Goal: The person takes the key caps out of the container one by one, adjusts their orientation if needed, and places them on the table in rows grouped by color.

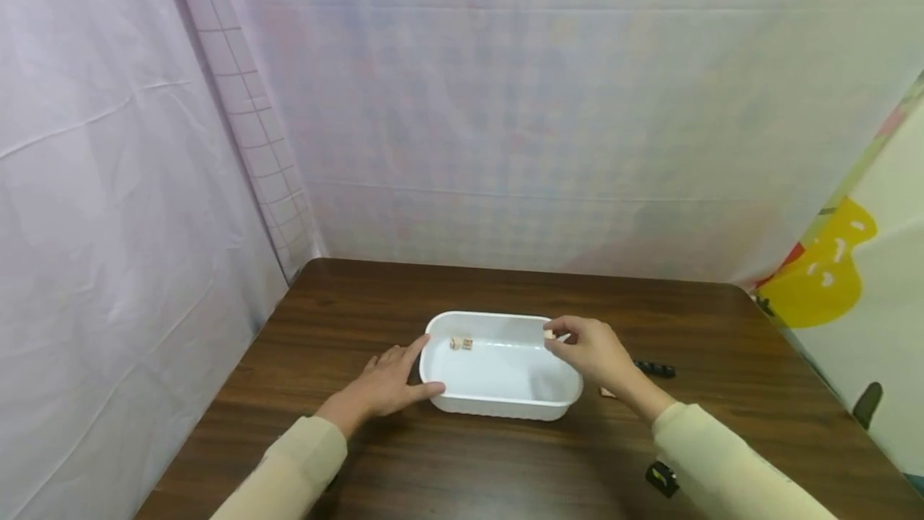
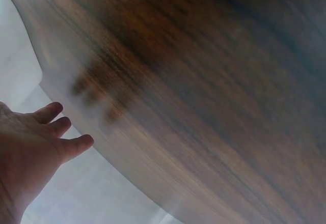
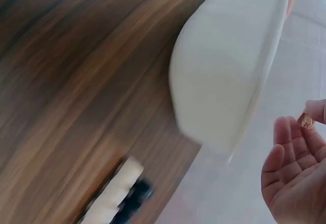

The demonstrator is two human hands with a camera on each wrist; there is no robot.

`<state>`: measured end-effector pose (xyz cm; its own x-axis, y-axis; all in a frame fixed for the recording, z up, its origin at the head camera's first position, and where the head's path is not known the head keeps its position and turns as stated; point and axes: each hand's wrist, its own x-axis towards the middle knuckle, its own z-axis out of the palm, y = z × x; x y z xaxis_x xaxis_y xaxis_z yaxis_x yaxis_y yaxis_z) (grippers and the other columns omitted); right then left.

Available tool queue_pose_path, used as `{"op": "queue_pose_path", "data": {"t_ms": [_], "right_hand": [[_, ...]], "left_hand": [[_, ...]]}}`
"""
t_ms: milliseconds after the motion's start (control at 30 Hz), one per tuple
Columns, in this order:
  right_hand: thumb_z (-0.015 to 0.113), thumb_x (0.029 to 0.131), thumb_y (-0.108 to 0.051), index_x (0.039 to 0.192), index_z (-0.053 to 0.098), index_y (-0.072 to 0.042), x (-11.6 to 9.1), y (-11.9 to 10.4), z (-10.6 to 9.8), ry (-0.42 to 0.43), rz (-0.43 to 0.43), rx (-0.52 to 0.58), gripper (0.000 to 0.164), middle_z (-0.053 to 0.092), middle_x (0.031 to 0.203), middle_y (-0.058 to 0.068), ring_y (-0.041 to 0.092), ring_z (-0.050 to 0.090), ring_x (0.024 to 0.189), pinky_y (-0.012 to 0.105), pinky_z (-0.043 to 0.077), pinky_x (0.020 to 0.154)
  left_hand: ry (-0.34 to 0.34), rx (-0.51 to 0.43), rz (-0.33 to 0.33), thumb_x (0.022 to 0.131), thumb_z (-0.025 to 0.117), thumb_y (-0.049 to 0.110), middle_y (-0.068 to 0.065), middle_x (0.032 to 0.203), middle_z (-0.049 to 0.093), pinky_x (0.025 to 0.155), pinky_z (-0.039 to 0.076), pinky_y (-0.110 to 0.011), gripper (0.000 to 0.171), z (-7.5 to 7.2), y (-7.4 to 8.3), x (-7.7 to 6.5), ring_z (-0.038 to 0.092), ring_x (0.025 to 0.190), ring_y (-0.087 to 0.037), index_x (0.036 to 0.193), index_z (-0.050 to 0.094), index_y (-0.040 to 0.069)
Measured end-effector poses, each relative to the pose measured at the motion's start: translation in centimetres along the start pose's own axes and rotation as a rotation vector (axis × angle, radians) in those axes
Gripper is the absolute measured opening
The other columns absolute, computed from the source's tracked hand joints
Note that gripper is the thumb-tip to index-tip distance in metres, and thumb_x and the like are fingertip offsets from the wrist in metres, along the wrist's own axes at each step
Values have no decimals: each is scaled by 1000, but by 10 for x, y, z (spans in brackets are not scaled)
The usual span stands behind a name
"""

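Note:
A white oval plastic basin stands on the dark wooden table. My left hand rests against its left end, with thumb and index finger spread along the rim. Over the basin's right end, my right hand pinches a small cream block between thumb and fingertips. In the right wrist view that block shows reddish-brown markings. Two similar small blocks with red-brown marks lie inside the basin, toward the far left. The left wrist view shows several extended fingers beside the basin.
Right of the basin lies a row of black pieces, partly behind my right wrist. A row of cream blocks sits there beside dark pieces. A black item with a yellow mark lies near my right sleeve. White curtains hang behind the table.

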<state>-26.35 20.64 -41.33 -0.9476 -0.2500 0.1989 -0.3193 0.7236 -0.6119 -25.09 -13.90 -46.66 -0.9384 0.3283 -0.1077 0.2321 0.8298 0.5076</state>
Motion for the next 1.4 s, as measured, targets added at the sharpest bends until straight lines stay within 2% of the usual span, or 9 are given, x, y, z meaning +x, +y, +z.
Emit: {"op": "queue_pose_path", "data": {"t_ms": [167, 367, 600, 833, 1067, 1400], "right_hand": [[72, 92, -25, 113, 72, -6, -12, 26, -22, 31, 69, -7, 28, 71, 100, 7, 21, 65, 88, 33, 54, 68], [71, 93, -27, 111, 71, -7, -29, 54, -42, 43, 91, -54, 27, 70, 101, 6, 25, 65, 93, 43, 53, 75], [72, 91, -23, 110, 70, -5, -49, 89, -59, -24, 127, -105, 26, 70, 103, 12, 21, 61, 81, 36, 48, 62], [74, 90, -26, 107, 70, -5, -66, 121, -73, -69, 210, -170, 28, 69, 98, 7, 24, 63, 88, 38, 50, 66], [73, 90, -23, 105, 71, -4, -74, 138, -73, -100, 225, -170, 24, 69, 91, 2, 19, 63, 83, 41, 52, 70], [76, 87, -21, 100, 72, -6, -70, 142, -63, -144, 224, -197, 21, 70, 92, 4, 23, 65, 84, 47, 53, 73]], "left_hand": [[0, 7, 1, 87, 58, 70, -23, 156, 31, 114, 17, -63, 96, -1, -1, -1, 26, 144, -42, 159, 20, 20], [-2, -4, 5, 86, 58, 72, -23, 156, 32, 113, 19, -63, 98, -3, -3, -2, 26, 144, -42, 159, 21, 19], [-9, 1, 2, 86, 56, 74, -22, 156, 31, 113, 18, -63, 98, -2, -4, -2, 26, 144, -42, 160, 20, 20], [-8, 11, 5, 86, 55, 73, -22, 156, 32, 113, 18, -64, 98, -2, -4, -1, 26, 144, -42, 160, 19, 20], [-12, -4, 2, 88, 57, 70, -23, 156, 31, 113, 17, -65, 96, -4, -3, -3, 26, 144, -43, 160, 20, 19], [-14, 5, 3, 88, 56, 71, -23, 156, 32, 113, 18, -64, 96, -3, -2, -2, 26, 144, -42, 160, 19, 19]]}}
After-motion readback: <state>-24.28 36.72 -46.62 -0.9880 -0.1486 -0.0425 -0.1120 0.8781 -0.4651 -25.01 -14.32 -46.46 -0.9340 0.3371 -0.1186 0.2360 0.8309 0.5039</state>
